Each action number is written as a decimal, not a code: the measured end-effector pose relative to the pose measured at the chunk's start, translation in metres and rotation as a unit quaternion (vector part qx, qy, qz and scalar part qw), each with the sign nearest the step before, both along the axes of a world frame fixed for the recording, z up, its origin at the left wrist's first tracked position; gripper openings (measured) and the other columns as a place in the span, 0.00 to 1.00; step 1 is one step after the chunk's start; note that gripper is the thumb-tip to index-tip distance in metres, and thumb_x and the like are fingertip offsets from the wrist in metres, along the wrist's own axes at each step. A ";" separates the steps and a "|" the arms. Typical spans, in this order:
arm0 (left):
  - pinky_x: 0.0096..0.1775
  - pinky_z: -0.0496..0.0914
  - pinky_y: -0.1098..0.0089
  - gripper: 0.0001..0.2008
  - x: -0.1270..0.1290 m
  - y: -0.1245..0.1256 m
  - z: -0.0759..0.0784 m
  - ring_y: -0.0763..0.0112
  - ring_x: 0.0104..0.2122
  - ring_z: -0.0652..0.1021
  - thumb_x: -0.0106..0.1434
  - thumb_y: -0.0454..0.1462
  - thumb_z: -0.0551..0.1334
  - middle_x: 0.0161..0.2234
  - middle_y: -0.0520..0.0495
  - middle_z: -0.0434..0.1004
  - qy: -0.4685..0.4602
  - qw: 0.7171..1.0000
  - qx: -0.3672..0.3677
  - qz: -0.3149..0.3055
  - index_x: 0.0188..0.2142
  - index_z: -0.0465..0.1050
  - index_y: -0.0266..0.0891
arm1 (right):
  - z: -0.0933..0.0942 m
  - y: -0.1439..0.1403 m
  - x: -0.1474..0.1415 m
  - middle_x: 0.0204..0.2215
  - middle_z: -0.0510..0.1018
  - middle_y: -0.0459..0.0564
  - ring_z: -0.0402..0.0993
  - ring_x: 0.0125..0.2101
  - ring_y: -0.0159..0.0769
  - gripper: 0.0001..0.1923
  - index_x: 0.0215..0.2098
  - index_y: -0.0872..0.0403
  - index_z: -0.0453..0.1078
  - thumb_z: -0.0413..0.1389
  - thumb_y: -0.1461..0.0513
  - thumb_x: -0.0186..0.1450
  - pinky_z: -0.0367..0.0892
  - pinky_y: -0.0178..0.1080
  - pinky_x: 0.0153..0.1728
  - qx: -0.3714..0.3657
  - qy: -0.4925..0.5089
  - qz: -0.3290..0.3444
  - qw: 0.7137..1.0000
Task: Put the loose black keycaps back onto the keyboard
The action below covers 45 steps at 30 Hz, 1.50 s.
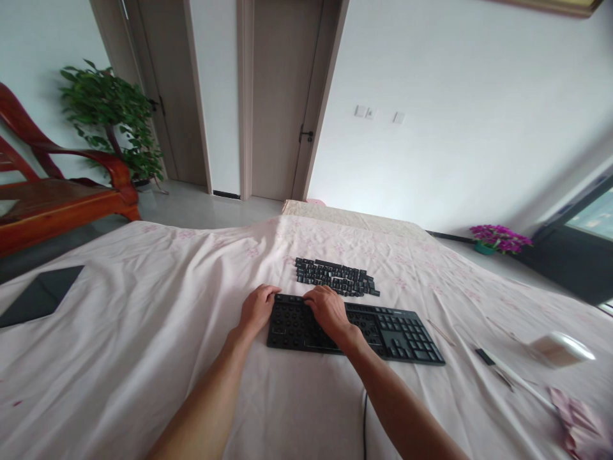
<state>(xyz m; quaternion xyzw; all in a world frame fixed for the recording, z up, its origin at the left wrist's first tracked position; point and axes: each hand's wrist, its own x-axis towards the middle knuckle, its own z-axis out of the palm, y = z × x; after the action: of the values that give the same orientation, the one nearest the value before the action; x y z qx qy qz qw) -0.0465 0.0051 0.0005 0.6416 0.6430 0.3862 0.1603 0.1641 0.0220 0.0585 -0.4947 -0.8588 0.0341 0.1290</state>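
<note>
A black keyboard point(397, 329) lies on a pale pink cloth point(158, 332). Its left half has bare key sockets, while the right end still carries keys. Several loose black keycaps point(335, 276) are laid out in rows just beyond it. My left hand point(257, 308) rests curled at the keyboard's left end, touching its edge. My right hand point(328, 311) lies palm down over the keyboard's middle, fingers bent onto the sockets. Whether either hand pinches a keycap is hidden.
A dark flat pad point(41, 294) lies at the left. A white device point(562, 348), thin sticks point(507, 370) and pink scraps point(579, 421) sit at the right. The keyboard cable point(364, 421) runs toward me. A red wooden chair point(57, 191) and a plant point(112, 115) stand beyond.
</note>
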 end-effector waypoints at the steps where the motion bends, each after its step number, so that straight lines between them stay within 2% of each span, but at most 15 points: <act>1: 0.49 0.68 0.70 0.15 0.000 0.000 0.000 0.69 0.45 0.77 0.62 0.31 0.54 0.44 0.49 0.80 0.000 1.000 0.001 0.000 0.41 0.78 0.43 | 0.000 0.000 0.001 0.38 0.78 0.47 0.70 0.43 0.35 0.12 0.42 0.48 0.77 0.51 0.60 0.68 0.60 0.33 0.45 -0.002 0.006 0.002 1.000; 11: 0.49 0.68 0.70 0.15 0.001 0.000 0.000 0.69 0.45 0.77 0.62 0.30 0.54 0.44 0.48 0.80 0.000 1.000 0.002 -0.004 0.41 0.78 0.43 | -0.001 -0.001 0.002 0.40 0.78 0.46 0.73 0.42 0.33 0.13 0.43 0.48 0.77 0.51 0.62 0.68 0.61 0.30 0.43 -0.032 0.041 -0.005 0.999; 16: 0.49 0.68 0.71 0.15 0.000 0.000 0.000 0.70 0.45 0.77 0.62 0.30 0.54 0.44 0.49 0.80 -0.002 1.000 0.004 -0.004 0.41 0.78 0.44 | -0.001 -0.006 0.002 0.40 0.77 0.47 0.73 0.41 0.33 0.14 0.43 0.47 0.76 0.48 0.61 0.69 0.62 0.31 0.41 -0.013 0.015 0.008 1.000; 25: 0.49 0.69 0.70 0.15 0.000 0.001 -0.003 0.69 0.44 0.77 0.62 0.30 0.54 0.43 0.49 0.80 -0.011 1.000 0.016 -0.002 0.41 0.78 0.43 | -0.001 -0.001 0.001 0.40 0.78 0.50 0.73 0.41 0.36 0.13 0.43 0.49 0.76 0.49 0.63 0.68 0.62 0.32 0.40 -0.025 -0.014 -0.005 1.000; 28: 0.50 0.68 0.68 0.16 0.002 -0.002 0.002 0.68 0.45 0.76 0.62 0.30 0.54 0.44 0.47 0.78 -0.012 0.999 0.031 0.006 0.43 0.76 0.42 | -0.004 0.000 0.002 0.40 0.78 0.50 0.74 0.41 0.36 0.13 0.41 0.50 0.77 0.49 0.62 0.68 0.62 0.33 0.41 -0.033 0.032 -0.017 0.999; 30: 0.50 0.68 0.69 0.16 0.006 -0.006 0.009 0.69 0.47 0.75 0.62 0.30 0.54 0.46 0.47 0.77 -0.021 0.998 0.053 -0.001 0.45 0.76 0.43 | -0.006 0.000 0.002 0.39 0.79 0.49 0.74 0.39 0.35 0.12 0.39 0.50 0.78 0.51 0.61 0.67 0.63 0.34 0.41 -0.060 0.119 -0.034 0.990; 32: 0.49 0.69 0.70 0.15 0.012 -0.010 0.018 0.69 0.47 0.74 0.63 0.32 0.56 0.47 0.47 0.75 -0.059 0.993 0.093 -0.045 0.46 0.75 0.43 | -0.008 -0.001 0.000 0.35 0.80 0.48 0.74 0.33 0.34 0.11 0.38 0.51 0.78 0.54 0.60 0.64 0.64 0.33 0.36 -0.128 0.246 -0.054 0.959; 33: 0.46 0.70 0.71 0.14 0.016 -0.012 0.023 0.70 0.45 0.75 0.63 0.33 0.57 0.46 0.47 0.75 -0.086 0.988 0.104 -0.078 0.46 0.75 0.43 | -0.008 -0.002 -0.002 0.31 0.79 0.48 0.73 0.29 0.32 0.11 0.38 0.53 0.78 0.55 0.59 0.63 0.64 0.33 0.31 -0.173 0.316 -0.063 0.931; 36: 0.39 0.71 0.73 0.13 0.028 -0.017 0.034 0.72 0.38 0.76 0.60 0.36 0.63 0.46 0.46 0.75 -0.160 0.970 0.089 -0.162 0.46 0.75 0.42 | -0.007 -0.008 -0.007 0.25 0.77 0.46 0.65 0.21 0.27 0.15 0.37 0.56 0.76 0.59 0.54 0.58 0.56 0.30 0.20 -0.289 0.506 -0.073 0.809; 39: 0.35 0.71 0.73 0.14 0.036 -0.020 0.039 0.73 0.34 0.76 0.58 0.38 0.66 0.44 0.46 0.75 -0.205 0.957 0.099 -0.180 0.45 0.75 0.41 | -0.003 -0.016 -0.012 0.25 0.75 0.46 0.60 0.19 0.23 0.20 0.33 0.58 0.75 0.65 0.50 0.51 0.50 0.28 0.16 -0.345 0.613 -0.064 0.708; 42: 0.34 0.70 0.73 0.12 0.039 -0.021 0.041 0.74 0.32 0.75 0.59 0.40 0.65 0.41 0.46 0.75 -0.213 0.952 0.137 -0.175 0.43 0.76 0.40 | 0.000 -0.024 -0.014 0.19 0.70 0.42 0.56 0.18 0.22 0.21 0.28 0.58 0.74 0.68 0.50 0.47 0.46 0.27 0.15 -0.396 0.647 -0.059 0.649; 45: 0.34 0.69 0.73 0.10 0.039 -0.023 0.045 0.74 0.31 0.75 0.59 0.39 0.65 0.38 0.47 0.76 -0.212 0.950 0.155 -0.171 0.41 0.77 0.40 | 0.003 -0.027 -0.014 0.17 0.67 0.41 0.56 0.18 0.22 0.21 0.27 0.57 0.74 0.69 0.50 0.46 0.45 0.26 0.14 -0.417 0.659 -0.051 0.624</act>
<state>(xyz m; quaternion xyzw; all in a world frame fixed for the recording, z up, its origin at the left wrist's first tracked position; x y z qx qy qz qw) -0.0077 -0.0177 0.0452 0.6626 0.4068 0.5749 0.2550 0.1499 -0.0051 0.0613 -0.3840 -0.4116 0.6986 0.4418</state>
